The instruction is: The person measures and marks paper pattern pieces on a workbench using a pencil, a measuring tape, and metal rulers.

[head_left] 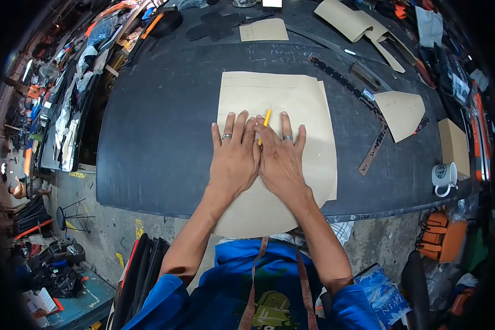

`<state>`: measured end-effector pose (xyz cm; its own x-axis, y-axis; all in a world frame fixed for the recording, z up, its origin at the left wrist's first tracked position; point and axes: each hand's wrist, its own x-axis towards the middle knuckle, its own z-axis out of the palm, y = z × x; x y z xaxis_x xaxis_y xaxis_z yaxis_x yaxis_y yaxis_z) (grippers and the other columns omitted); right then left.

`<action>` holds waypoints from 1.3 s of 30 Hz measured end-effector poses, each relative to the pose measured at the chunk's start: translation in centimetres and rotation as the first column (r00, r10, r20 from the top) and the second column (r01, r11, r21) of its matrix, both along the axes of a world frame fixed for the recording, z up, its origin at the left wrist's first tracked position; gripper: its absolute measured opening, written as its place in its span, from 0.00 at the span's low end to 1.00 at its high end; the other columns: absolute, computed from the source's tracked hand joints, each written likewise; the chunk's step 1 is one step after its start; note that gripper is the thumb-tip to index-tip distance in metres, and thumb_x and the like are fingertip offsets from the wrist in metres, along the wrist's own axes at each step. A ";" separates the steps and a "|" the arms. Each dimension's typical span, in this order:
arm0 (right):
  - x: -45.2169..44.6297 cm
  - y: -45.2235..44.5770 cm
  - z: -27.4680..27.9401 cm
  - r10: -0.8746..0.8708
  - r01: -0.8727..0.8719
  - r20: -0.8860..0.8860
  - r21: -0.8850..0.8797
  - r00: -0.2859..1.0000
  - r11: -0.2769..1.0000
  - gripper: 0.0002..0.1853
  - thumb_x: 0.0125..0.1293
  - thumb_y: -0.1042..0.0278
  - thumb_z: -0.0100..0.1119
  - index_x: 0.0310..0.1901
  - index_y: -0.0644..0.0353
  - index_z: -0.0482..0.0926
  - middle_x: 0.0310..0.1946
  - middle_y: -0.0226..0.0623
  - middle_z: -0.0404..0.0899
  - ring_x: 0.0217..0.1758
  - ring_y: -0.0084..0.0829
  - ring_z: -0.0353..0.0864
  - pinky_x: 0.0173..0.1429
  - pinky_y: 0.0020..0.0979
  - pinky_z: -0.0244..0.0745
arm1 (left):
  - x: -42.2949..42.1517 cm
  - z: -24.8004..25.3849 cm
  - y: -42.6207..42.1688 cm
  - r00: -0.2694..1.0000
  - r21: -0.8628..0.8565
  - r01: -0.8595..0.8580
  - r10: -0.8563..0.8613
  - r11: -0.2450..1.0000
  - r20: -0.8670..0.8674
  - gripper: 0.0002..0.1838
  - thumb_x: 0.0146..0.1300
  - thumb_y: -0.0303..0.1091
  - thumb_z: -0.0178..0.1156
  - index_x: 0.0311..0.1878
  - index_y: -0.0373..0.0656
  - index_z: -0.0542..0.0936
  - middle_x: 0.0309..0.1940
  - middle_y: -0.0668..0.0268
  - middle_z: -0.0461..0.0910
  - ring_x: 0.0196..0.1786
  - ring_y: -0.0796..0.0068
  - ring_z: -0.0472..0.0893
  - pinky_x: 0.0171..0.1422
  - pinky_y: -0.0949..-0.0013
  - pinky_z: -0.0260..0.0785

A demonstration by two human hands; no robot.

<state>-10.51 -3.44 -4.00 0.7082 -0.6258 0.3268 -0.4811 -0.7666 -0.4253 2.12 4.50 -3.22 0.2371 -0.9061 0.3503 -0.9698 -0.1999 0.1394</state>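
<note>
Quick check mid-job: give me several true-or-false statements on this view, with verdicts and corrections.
1. The left hand and right hand both lie on the brown paper. True.
2. The yellow pencil lies beside the white mug. False: it is at the right hand's fingers.
3. Each hand wears a ring. True.
4. The mug is at the left end of the table. False: it is at the right, by a cardboard box.

Yellow pencil, tan paper, dark-grey tabletop
</note>
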 end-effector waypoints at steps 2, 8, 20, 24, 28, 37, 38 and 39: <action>0.0 0.0 0.1 -0.003 0.003 0.016 -0.003 1.000 1.000 0.23 0.91 0.62 0.55 0.79 0.58 0.76 0.82 0.41 0.83 0.97 0.66 0.55 0.90 0.82 0.35 | 0.0 0.0 0.0 1.000 0.000 -0.001 0.001 1.000 0.001 0.28 0.89 0.41 0.54 0.82 0.35 0.77 0.85 0.44 0.71 0.89 0.33 0.68 0.89 0.19 0.58; -0.3 0.5 0.6 -0.069 0.068 0.034 0.037 0.997 0.997 0.25 0.90 0.63 0.55 0.82 0.60 0.74 0.78 0.45 0.85 0.97 0.66 0.56 0.91 0.80 0.36 | -0.1 0.1 0.0 0.999 0.013 -0.012 0.013 1.000 -0.031 0.29 0.89 0.40 0.53 0.84 0.35 0.75 0.87 0.45 0.70 0.91 0.35 0.66 0.91 0.20 0.55; -2.0 2.4 0.2 -0.195 0.196 0.047 -0.005 0.980 0.981 0.30 0.85 0.71 0.59 0.85 0.64 0.71 0.74 0.46 0.85 0.92 0.65 0.65 0.91 0.78 0.41 | -0.1 0.0 0.0 1.000 -0.024 -0.009 0.009 1.000 -0.017 0.29 0.87 0.40 0.57 0.82 0.33 0.76 0.85 0.45 0.71 0.89 0.34 0.68 0.90 0.19 0.57; -2.7 2.8 0.4 -0.215 0.216 0.037 -0.011 0.976 0.976 0.31 0.84 0.72 0.59 0.85 0.64 0.71 0.75 0.46 0.85 0.91 0.65 0.65 0.91 0.78 0.42 | -0.2 -0.1 -0.1 1.000 -0.030 -0.010 0.010 0.999 -0.018 0.28 0.87 0.39 0.57 0.82 0.33 0.76 0.85 0.45 0.71 0.89 0.34 0.68 0.91 0.19 0.57; -3.4 3.1 0.7 -0.223 0.223 0.032 0.016 0.974 0.975 0.29 0.84 0.72 0.59 0.83 0.66 0.72 0.77 0.48 0.83 0.91 0.66 0.65 0.90 0.78 0.42 | -0.2 -0.1 0.0 1.000 -0.034 -0.012 0.012 0.999 -0.018 0.28 0.87 0.39 0.57 0.82 0.33 0.75 0.85 0.45 0.71 0.89 0.34 0.68 0.91 0.19 0.57; -4.2 3.4 1.2 -0.235 0.231 0.056 0.067 0.970 0.971 0.24 0.81 0.74 0.61 0.76 0.69 0.78 0.83 0.52 0.77 0.92 0.71 0.63 0.89 0.80 0.42 | -0.2 0.0 -0.1 1.000 -0.031 -0.011 0.011 0.999 -0.014 0.28 0.87 0.38 0.57 0.82 0.33 0.76 0.85 0.46 0.71 0.89 0.34 0.68 0.90 0.19 0.57; -4.2 3.4 1.2 -0.238 0.235 0.038 0.070 0.970 0.969 0.26 0.82 0.73 0.60 0.78 0.68 0.76 0.83 0.51 0.78 0.92 0.69 0.62 0.90 0.79 0.41 | -0.2 0.0 0.0 1.000 -0.031 -0.010 0.010 0.999 -0.012 0.28 0.86 0.38 0.57 0.82 0.33 0.76 0.85 0.46 0.71 0.89 0.34 0.68 0.90 0.19 0.57; -4.2 3.4 1.2 -0.241 0.239 0.021 0.074 0.970 0.968 0.27 0.83 0.72 0.59 0.80 0.67 0.75 0.82 0.51 0.78 0.93 0.67 0.62 0.91 0.79 0.40 | -0.2 0.0 0.0 1.000 -0.032 -0.009 0.008 0.999 -0.009 0.28 0.86 0.38 0.57 0.81 0.33 0.76 0.85 0.46 0.71 0.89 0.34 0.68 0.90 0.19 0.57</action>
<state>-14.75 0.00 -2.78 0.5250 -0.7986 0.2942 -0.6340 -0.5976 -0.4907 1.94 4.46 -3.22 0.2483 -0.8923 0.3771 -0.9667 -0.2035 0.1549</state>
